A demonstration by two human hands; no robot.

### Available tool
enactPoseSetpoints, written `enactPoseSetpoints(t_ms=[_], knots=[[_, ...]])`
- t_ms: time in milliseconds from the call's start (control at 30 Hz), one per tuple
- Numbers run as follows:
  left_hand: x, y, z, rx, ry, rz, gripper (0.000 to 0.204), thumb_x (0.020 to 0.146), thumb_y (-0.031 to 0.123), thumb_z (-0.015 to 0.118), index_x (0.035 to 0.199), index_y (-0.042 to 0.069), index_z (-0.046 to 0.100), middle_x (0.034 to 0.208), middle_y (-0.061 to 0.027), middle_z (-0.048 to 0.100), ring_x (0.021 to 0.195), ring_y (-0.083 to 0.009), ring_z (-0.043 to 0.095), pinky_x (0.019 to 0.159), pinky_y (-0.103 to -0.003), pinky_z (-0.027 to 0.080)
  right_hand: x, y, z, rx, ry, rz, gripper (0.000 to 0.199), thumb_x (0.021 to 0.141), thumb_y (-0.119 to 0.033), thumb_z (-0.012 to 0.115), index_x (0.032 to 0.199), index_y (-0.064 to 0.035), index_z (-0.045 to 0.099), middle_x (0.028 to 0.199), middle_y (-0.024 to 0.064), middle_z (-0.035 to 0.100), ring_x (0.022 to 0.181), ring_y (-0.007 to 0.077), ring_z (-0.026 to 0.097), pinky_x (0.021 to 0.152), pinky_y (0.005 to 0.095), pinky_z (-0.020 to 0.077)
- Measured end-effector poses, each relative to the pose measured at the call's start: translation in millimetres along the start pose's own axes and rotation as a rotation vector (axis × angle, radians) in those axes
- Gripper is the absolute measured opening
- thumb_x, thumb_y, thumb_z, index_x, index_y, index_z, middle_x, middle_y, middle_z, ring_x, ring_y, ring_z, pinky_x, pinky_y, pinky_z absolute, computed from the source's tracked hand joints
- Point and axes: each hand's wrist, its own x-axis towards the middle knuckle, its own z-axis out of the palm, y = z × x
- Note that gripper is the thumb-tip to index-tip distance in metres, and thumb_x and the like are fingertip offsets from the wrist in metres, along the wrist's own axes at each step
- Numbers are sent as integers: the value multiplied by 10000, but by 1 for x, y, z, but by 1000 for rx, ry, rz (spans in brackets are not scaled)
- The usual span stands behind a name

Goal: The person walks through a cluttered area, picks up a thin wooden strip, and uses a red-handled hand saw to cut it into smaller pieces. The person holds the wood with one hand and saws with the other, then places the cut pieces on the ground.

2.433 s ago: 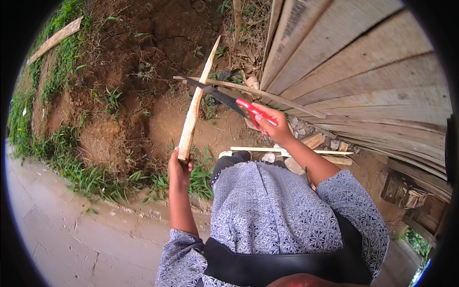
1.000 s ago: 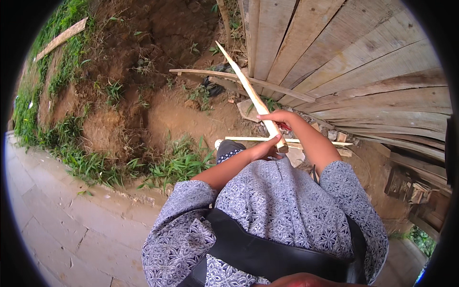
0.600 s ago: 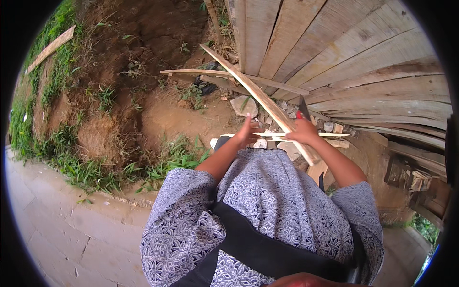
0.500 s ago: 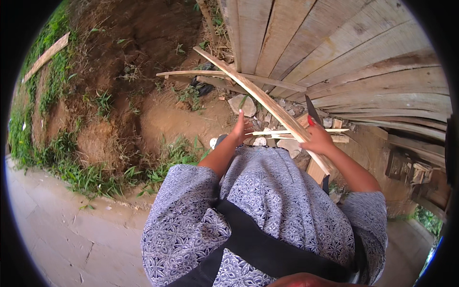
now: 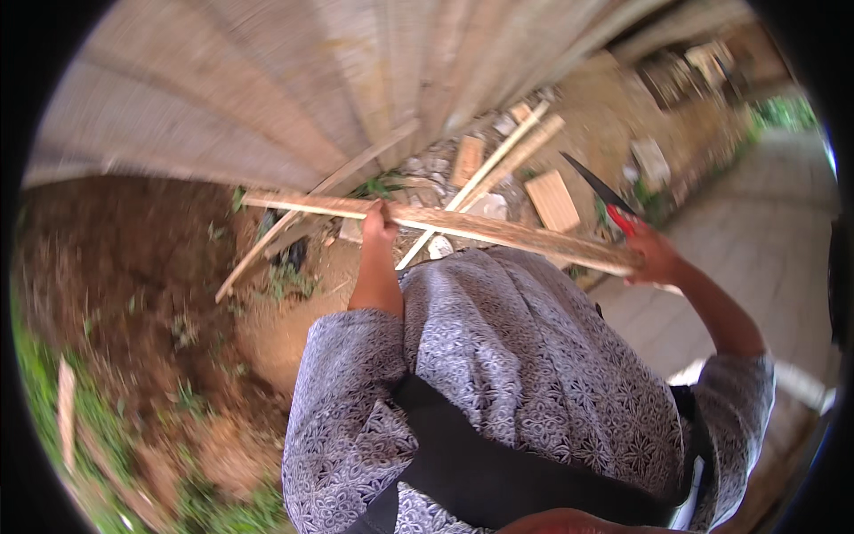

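Note:
A long, narrow wooden board (image 5: 498,227) lies across the front of my body, held in both hands. My left hand (image 5: 380,222) is closed round it left of its middle. Near its right end, my right hand (image 5: 654,254) grips the same board. That hand also has a red-handled tool with a dark tapering blade (image 5: 594,184), its tip pointing up and to the left. The blade is apart from the board, and its exact kind cannot be made out.
A plank wall (image 5: 267,89) rises ahead. Below it lie crossed wooden strips (image 5: 480,182), short wood blocks (image 5: 551,201) and stones (image 5: 487,207). Another long strip (image 5: 258,254) leans at the left over bare earth (image 5: 133,267). Paving (image 5: 747,222) runs along the right.
My left hand, open and off the board before, now grips it. The board has swung from steeply slanted to nearly level. My view has turned right, bringing the paving alongside.

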Motion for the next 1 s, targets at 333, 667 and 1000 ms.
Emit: enactPoseSetpoints(t_ms=[333, 667, 1000], knots=[[-93, -40, 43, 133, 80, 70, 443, 1010, 492, 458, 1121, 64, 440, 991, -98, 527, 942, -247, 528, 902, -449, 447, -20, 103, 56, -10, 213, 179, 746, 545, -530, 909, 1129, -126, 679, 1034, 101, 652, 948, 279, 635, 811, 423, 490], [-197, 12, -30, -171, -101, 207, 103, 779, 227, 681, 786, 163, 601, 804, -8, 657, 862, -219, 625, 940, -517, 457, -32, 31, 31, 1198, 1436, 240, 657, 1072, -553, 318, 978, -18, 687, 730, -6, 510, 636, 109, 485, 661, 259, 419], [-358, 25, 10, -135, -416, 286, 79, 858, 191, 708, 892, 137, 660, 955, 2, 701, 1055, -224, 640, 1083, -518, 434, -121, -2, 195, 1251, 1527, 880, 533, 940, -550, 639, 857, -28, 712, 687, 18, 618, 615, 92, 532, 613, 271, 438]])
